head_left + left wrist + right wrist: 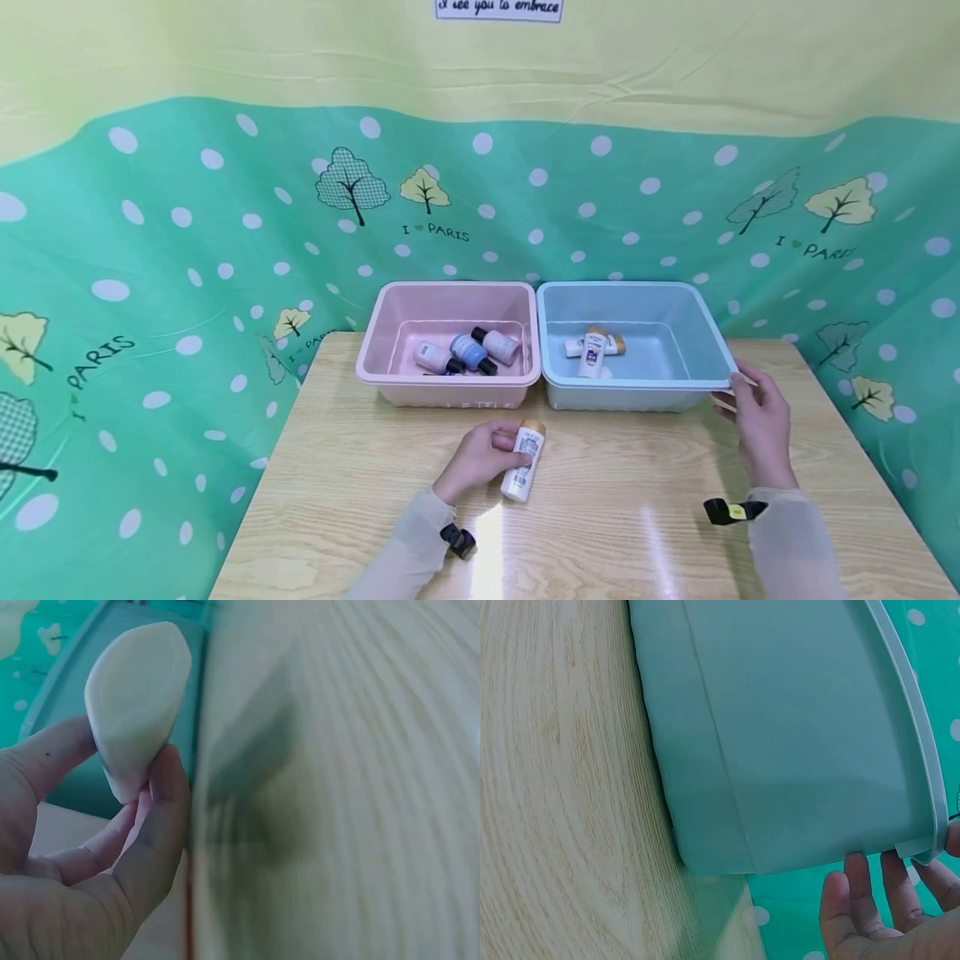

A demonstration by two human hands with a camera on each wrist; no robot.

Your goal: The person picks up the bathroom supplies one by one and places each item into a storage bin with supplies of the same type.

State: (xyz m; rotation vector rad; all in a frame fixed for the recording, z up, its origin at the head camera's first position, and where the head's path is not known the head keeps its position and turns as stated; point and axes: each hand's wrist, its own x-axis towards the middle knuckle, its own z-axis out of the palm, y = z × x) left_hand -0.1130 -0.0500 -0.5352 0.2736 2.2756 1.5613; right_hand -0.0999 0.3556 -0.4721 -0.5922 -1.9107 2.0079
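Observation:
My left hand (480, 457) pinches a small white bottle with a gold cap (522, 467) between thumb and fingers, over the table in front of the bins. A printed label faces up, and the cap points toward the bins. In the left wrist view the smooth base of the white bottle (139, 682) faces the camera. My right hand (763, 425) grips the front right corner of the blue bin (637, 385), thumb at the rim. The right wrist view has the fingertips (857, 862) against the outside of that bin wall (810, 735).
A pink bin (450, 381) stands left of the blue one, holding several pink and blue bottles with black caps (433, 357). Inside the blue bin lie white bottles with gold caps (592, 354). Behind the wooden table (615, 500) hangs a green and yellow printed cloth (540, 208).

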